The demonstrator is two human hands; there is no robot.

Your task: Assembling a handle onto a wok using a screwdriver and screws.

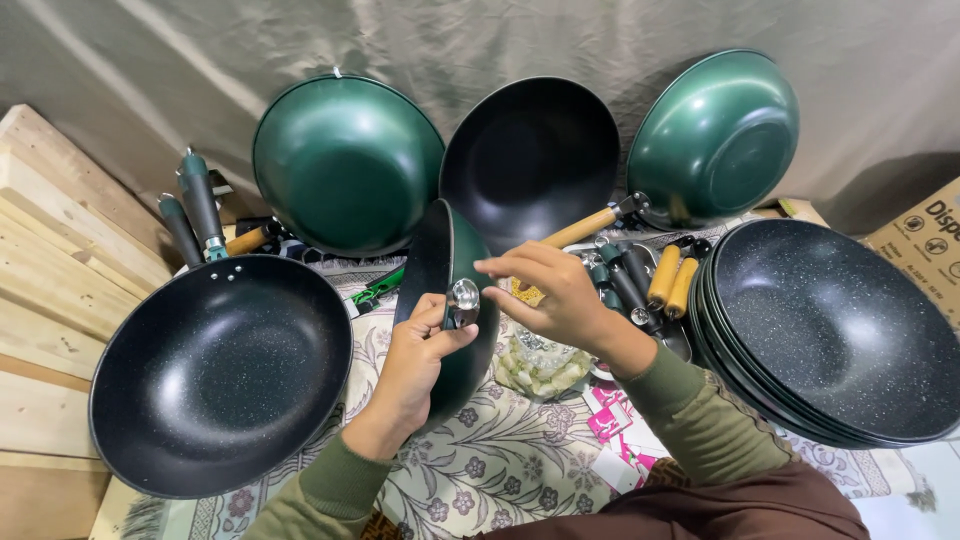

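A brown cardboard box [925,240] with dark printing sits at the far right edge, partly cut off, and pink-and-white printed paper sheets [620,425] lie on the cloth just below the right forearm. A clear plastic bag [540,365] of small pale pieces rests under the right wrist. The left hand [415,365] comes up from below, its thumb and fingers closed around a shiny metal bracket [463,300] on the rim of a green wok [450,300] that stands on edge, nearly upright, in the middle. The right hand [555,295] reaches in from the right, palm down, its fingers loosely curled and pointing left over the wok's rim, touching or nearly touching the rim; whether it pinches anything small I cannot tell. Both arms wear olive sleeves. The work lies on a floral patterned cloth [500,460], with pale wooden planks [50,270] on the left and a grey-green draped fabric backdrop [500,40] behind. A black speckled wok [220,375] lies at the left, a stack of speckled woks [840,335] at the right, and three woks lean against the backdrop. Loose handles [650,280] lie between them.
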